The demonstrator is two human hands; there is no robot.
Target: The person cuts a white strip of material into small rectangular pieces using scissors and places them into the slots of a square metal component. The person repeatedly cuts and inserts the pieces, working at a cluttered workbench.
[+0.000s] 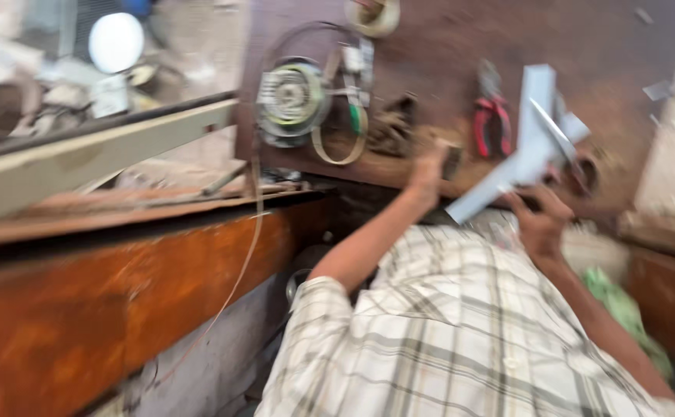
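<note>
My right hand (542, 220) grips the lower end of a bent grey sheet-metal piece (527, 143) and holds it up over the brown workbench (600, 46). A thin metal blade (555, 131) crosses the sheet, and blur hides what it belongs to. My left hand (428, 174) is at the bench's front edge, against a small dark object (452, 160). The blur keeps me from seeing whether the fingers close on it. My checked shirt (461, 332) fills the bottom of the view.
Red-handled pliers (492, 116) lie on the bench left of the sheet. Farther left are a round wound coil (291, 96), a beige strap loop (337, 147) and a tape roll (372, 15). A rusty orange panel (106, 301) and a pale beam (98, 150) stand at left.
</note>
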